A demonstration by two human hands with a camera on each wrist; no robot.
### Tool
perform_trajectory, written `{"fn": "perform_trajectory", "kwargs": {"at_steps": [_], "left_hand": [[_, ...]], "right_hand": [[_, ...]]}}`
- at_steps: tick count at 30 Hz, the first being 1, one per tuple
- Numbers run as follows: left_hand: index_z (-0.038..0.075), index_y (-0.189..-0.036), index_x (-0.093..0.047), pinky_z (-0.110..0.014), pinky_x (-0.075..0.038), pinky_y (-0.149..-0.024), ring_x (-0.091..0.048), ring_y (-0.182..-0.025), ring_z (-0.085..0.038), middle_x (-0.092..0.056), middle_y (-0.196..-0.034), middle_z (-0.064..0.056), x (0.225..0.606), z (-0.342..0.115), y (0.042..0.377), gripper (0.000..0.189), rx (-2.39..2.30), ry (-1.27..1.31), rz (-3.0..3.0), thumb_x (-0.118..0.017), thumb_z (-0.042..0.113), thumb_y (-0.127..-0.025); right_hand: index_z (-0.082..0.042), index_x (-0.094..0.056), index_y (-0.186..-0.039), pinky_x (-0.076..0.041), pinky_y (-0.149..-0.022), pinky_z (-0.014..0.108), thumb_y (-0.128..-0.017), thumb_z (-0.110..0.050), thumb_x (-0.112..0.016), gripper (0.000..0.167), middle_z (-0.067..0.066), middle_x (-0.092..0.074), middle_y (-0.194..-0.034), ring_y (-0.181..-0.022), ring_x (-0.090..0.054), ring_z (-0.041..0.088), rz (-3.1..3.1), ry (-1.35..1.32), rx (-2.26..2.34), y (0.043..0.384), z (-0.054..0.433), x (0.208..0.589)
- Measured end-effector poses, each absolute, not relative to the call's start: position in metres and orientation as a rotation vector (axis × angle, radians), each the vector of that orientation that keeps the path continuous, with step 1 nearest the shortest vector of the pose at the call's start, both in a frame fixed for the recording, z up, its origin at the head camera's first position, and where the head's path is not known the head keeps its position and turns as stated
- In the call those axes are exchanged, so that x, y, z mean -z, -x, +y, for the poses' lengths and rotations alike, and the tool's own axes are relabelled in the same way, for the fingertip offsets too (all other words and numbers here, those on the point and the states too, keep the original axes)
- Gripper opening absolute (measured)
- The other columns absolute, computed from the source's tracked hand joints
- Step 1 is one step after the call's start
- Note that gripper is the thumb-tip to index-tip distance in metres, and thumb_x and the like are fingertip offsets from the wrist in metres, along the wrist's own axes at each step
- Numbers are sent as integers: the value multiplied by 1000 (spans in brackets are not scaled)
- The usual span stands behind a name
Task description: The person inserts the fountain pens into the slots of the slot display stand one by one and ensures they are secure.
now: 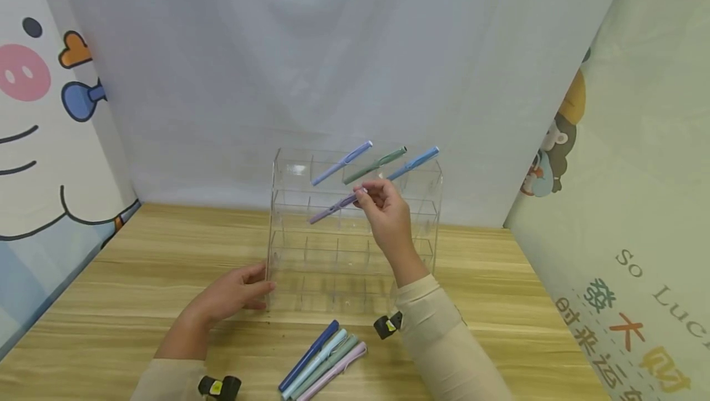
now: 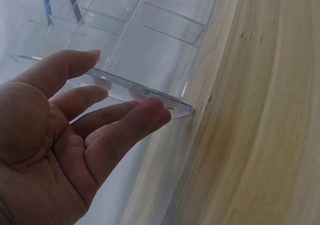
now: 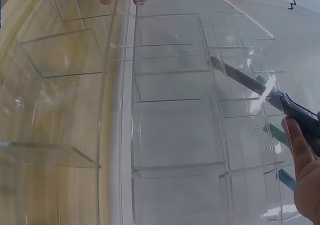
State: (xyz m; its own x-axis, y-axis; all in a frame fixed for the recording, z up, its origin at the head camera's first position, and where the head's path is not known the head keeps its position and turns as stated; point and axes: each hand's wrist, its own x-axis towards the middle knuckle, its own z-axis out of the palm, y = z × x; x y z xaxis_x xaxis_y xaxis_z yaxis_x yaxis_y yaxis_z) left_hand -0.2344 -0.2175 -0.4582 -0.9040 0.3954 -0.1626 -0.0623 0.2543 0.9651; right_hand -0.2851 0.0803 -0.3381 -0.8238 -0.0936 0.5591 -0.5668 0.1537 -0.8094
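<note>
A clear acrylic tiered rack (image 1: pixel 352 259) stands on the table. My right hand (image 1: pixel 385 210) pinches a purple pen (image 1: pixel 333 209) near its upper end, tilted over the upper tiers; the right wrist view shows this pen (image 3: pixel 245 80) as a dark shape behind clear dividers. At the rack's left side, my left hand (image 1: pixel 233 293) holds the edge of the side panel (image 2: pixel 145 90) between thumb and curled fingers. Along the top tier lean a lavender-blue pen (image 1: pixel 341 164), a green pen (image 1: pixel 377 165) and a blue pen (image 1: pixel 415 162).
On the table (image 1: pixel 477 302) before the rack lie several pens side by side: a dark blue pen (image 1: pixel 308 356), a light blue pen (image 1: pixel 314 364), a green pen (image 1: pixel 325 367) and a pink-purple pen (image 1: pixel 333 371). A pale curtain (image 1: pixel 333 68) hangs behind; printed cloths flank both sides.
</note>
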Motion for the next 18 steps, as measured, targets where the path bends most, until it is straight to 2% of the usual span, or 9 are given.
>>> {"fn": "perform_trajectory", "kwargs": {"at_steps": [6, 8, 14, 18], "left_hand": [[4, -156, -20, -40, -58, -91, -44, -134, -43, -27, -157, -27, 458, -218, 233, 76, -1683, -313, 2169, -60, 32, -99], [4, -157, -20, -40, -58, -91, -44, -134, -43, -27, -157, -27, 457, -218, 233, 76, -1677, -309, 2176, -60, 33, -99], [3, -156, -19, -40, -57, -92, -43, -135, -44, -25, -157, -27, 455, -217, 231, 76, -1677, -308, 2176, -60, 32, -99], [3, -156, -19, -40, -57, -92, -43, -135, -44, -25, -157, -28, 455, -217, 230, 77, -1679, -313, 2175, -60, 32, -99]], "right_hand": [[13, -56, -112, -59, -86, 43, -98, -3, -58, 22, 30, -66, -108, -97, -67, 40, -2100, -608, -1650, 275, 80, 329], [12, -57, -113, -59, -86, 41, -98, -5, -59, 22, 28, -67, -108, -97, -68, 39, -2109, -591, -1637, 279, 81, 334], [2, -61, -114, -59, -84, 26, -99, -15, -60, 22, 20, -69, -111, -99, -69, 29, -2117, -586, -1590, 295, 86, 350], [-3, -62, -115, -58, -84, 24, -99, -23, -61, 25, 14, -70, -111, -99, -69, 21, -2122, -603, -1562, 296, 88, 353]]}}
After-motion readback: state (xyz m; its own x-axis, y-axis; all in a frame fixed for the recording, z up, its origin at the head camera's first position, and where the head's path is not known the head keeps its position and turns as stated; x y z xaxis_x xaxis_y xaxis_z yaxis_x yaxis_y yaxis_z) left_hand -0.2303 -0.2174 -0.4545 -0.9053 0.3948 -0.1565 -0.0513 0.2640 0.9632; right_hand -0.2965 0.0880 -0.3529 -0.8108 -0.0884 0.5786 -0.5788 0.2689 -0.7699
